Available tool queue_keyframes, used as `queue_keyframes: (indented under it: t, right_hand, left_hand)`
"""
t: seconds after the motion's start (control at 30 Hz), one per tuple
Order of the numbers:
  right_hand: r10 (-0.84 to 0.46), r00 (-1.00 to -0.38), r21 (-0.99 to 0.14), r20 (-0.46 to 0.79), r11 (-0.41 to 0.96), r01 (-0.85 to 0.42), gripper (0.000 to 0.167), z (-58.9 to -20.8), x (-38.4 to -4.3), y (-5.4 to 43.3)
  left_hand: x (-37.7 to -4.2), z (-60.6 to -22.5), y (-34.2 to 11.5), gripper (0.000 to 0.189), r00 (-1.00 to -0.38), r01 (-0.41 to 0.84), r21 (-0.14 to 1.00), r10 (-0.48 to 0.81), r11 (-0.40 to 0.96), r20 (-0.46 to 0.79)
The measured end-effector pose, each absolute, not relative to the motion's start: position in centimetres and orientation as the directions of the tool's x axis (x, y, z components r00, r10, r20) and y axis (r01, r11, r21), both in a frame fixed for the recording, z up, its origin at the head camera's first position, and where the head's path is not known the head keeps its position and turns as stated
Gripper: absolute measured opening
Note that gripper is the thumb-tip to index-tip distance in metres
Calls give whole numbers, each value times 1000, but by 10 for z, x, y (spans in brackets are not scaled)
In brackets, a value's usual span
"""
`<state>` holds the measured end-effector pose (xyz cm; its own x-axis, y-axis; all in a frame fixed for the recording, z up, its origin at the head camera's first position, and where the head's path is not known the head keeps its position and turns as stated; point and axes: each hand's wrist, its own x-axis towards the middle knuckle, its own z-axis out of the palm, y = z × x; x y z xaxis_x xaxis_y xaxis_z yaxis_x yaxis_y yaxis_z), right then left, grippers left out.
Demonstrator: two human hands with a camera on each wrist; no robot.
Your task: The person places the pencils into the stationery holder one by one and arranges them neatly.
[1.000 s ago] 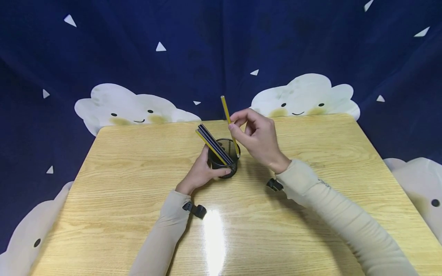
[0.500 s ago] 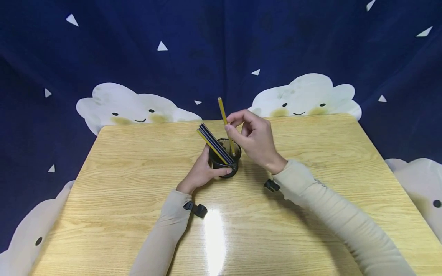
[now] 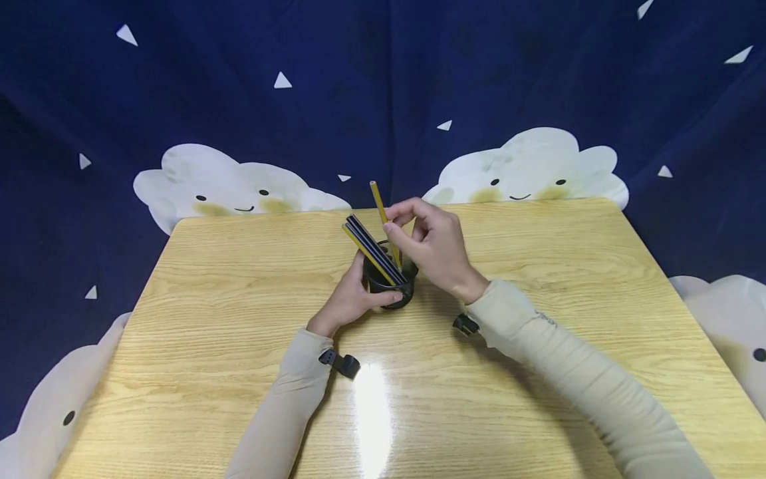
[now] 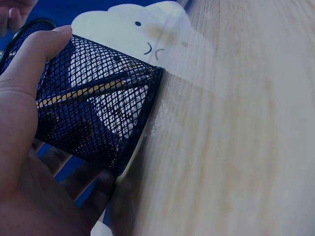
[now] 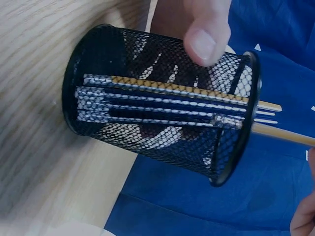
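A black wire-mesh pencil cup (image 5: pixel 123 54) stands on the table, its mouth up. My left hand (image 3: pixel 347 303) grips it from the left, thumb along the near side and fingers behind. Several pencils (image 3: pixel 366 245), yellow and dark striped, lean together toward the left inside it. Between thumb and forefinger, my right hand (image 3: pixel 437 246) pinches one more yellow pencil (image 3: pixel 377 198) above the cup. In the right wrist view that pencil's metal-banded lower end (image 5: pixel 226 121) is just inside the rim, beside the others. The left wrist view shows my left hand (image 4: pixel 24 162) around the mesh.
The cup stands toward the back of a light wooden table (image 3: pixel 227 293). Behind the table hangs a dark blue curtain (image 3: pixel 335 80) with white clouds. Each sleeve carries a black strap, such as the left wrist strap (image 3: pixel 339 364).
My right hand has moved left and slightly down, bringing its pencil's lower end from the cup's right rim into the mouth. My left hand and the cup have stayed nearly still.
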<state>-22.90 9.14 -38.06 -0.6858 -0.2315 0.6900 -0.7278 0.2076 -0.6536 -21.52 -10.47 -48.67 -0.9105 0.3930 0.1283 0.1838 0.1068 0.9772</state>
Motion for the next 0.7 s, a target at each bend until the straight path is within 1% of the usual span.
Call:
queue_keyframes:
  t: [0.23,0.7]
  right_hand:
    - [-251,-718,-674,649,246,-696,9,-388,-230,92]
    - [-277,-772,-690,571,347,-635,10,-399,-234,95]
  left_hand:
    - [-215,-487,-104,105,-911,187,977,391,101,134]
    - [-215,-488,-104,101,-911,188,979,388,83,142]
